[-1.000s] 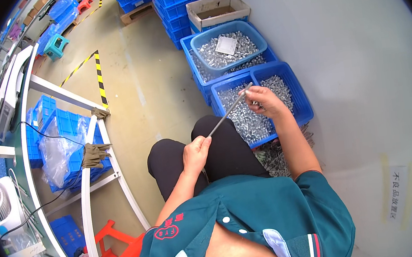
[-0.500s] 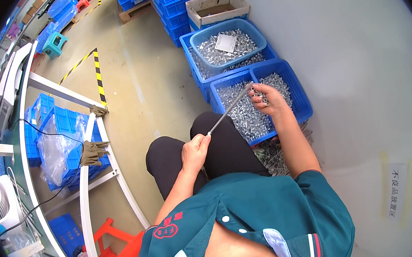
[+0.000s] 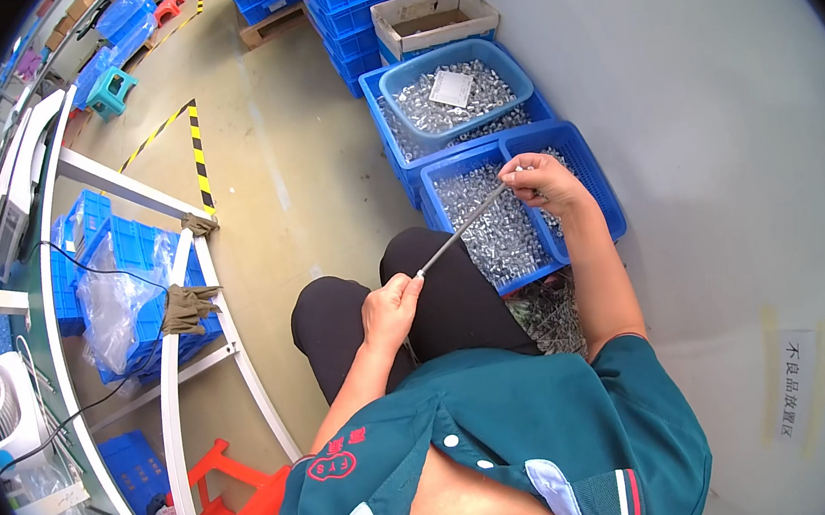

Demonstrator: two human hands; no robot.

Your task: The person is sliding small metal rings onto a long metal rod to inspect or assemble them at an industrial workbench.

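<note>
A thin grey metal rod (image 3: 460, 231) slants up to the right over my knees. My left hand (image 3: 391, 307) is closed around its lower end. My right hand (image 3: 544, 185) is at the upper tip, thumb and fingers pinched there; its fingers hide most of the small metal nuts it holds. Below the right hand stands a blue two-part bin (image 3: 610, 198), with small silvery metal parts (image 3: 500, 243) in both compartments. Just beyond it, a lighter blue tub (image 3: 394, 99) of similar parts sits inside another blue crate, a white square piece (image 3: 451, 88) lying on top.
Stacked blue crates (image 3: 344, 33) and an open carton (image 3: 439, 28) stand farther back. A white wall (image 3: 706, 176) bounds the right side. At left are a white-framed workbench (image 3: 174, 423), blue crates beneath it and a red stool (image 3: 248, 506). Thin metal pieces (image 3: 551, 315) lie beside my right thigh.
My right hand has turned over, and its fingers have closed at the rod's tip, covering the nuts that showed in the palm. The left hand stays almost still.
</note>
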